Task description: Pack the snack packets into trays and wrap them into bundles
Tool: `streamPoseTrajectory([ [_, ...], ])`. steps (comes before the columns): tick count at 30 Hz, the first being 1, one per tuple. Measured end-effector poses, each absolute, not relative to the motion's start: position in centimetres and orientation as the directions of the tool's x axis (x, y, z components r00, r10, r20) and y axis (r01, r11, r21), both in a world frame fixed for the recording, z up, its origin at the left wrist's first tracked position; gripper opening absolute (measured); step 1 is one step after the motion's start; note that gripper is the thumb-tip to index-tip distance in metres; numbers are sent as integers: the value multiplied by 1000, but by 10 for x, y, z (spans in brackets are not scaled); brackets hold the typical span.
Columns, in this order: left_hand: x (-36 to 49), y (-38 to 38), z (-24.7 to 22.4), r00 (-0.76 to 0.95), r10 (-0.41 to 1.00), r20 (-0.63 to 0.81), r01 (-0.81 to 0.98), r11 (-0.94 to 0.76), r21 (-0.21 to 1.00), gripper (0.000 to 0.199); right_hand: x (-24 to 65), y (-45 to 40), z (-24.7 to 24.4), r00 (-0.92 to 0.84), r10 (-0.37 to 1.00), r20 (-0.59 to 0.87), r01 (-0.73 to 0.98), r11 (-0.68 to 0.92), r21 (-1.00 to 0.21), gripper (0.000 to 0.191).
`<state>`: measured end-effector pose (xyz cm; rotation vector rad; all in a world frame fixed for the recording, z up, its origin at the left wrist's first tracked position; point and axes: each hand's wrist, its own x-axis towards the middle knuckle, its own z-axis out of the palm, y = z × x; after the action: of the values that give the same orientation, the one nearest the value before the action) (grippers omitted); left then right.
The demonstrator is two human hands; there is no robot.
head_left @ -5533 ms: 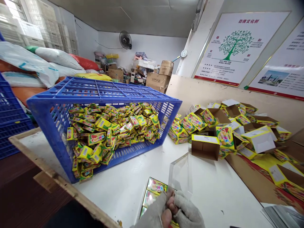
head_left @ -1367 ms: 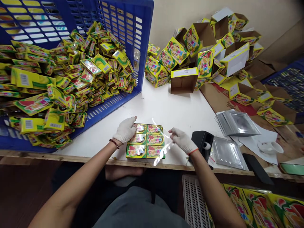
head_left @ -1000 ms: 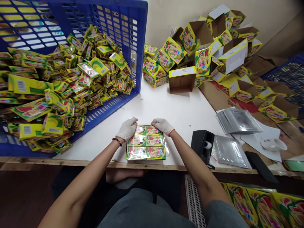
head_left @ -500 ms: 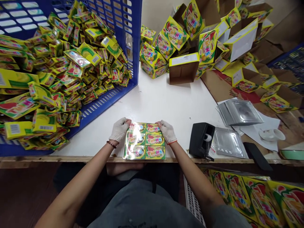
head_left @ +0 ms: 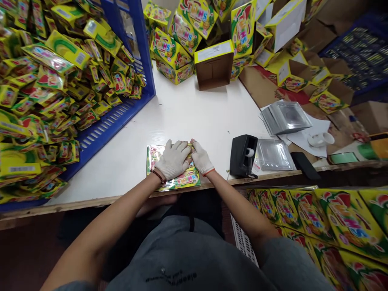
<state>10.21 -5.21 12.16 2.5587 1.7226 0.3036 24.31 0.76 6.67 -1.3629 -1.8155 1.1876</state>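
A flat rectangular pack of small yellow-green "Twins" boxes [head_left: 188,179] lies on the white tabletop by its front edge, under shiny clear plastic. My left hand [head_left: 173,161], in a white knitted glove, rests flat across the middle of the pack with its fingers stretched out, hiding several boxes. At the pack's upper right edge, my gloved right hand [head_left: 201,160] grips the side, fingers curled around it. To the right of that hand stands a black tape dispenser [head_left: 239,155] with a roll in it.
On the left, a blue crate [head_left: 145,87] is heaped with small boxes. Larger yellow cartons [head_left: 172,50], some open, pile up at the back. Clear plastic trays [head_left: 286,117] are stacked on the right, near a black phone-like slab [head_left: 305,165]. Filled cartons [head_left: 312,214] stand below the table edge.
My left hand has gone from the pack's upper left corner to lying flat on its middle. My right hand stays at the right edge. The whole view has shifted.
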Motion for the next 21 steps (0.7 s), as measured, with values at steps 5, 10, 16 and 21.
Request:
streamPoseTrajectory([
  [5,108,-50,122,424,899,106,898,-432,76,42,271,-62,69,-320,945,-71,505,106,-856,42],
  [10,108,-50,125,442,895,56,895,-445,44,47,295,-104,77,-266,959,-96,505,54,-861,23],
  [16,111,-51,126,425,905,26,902,-426,64,64,297,-104,85,-211,841,-498,65,-496,-866,35],
  [21,116,-52,124,398,917,16,914,-398,74,79,296,-115,81,-194,814,-548,-249,-581,-775,43],
])
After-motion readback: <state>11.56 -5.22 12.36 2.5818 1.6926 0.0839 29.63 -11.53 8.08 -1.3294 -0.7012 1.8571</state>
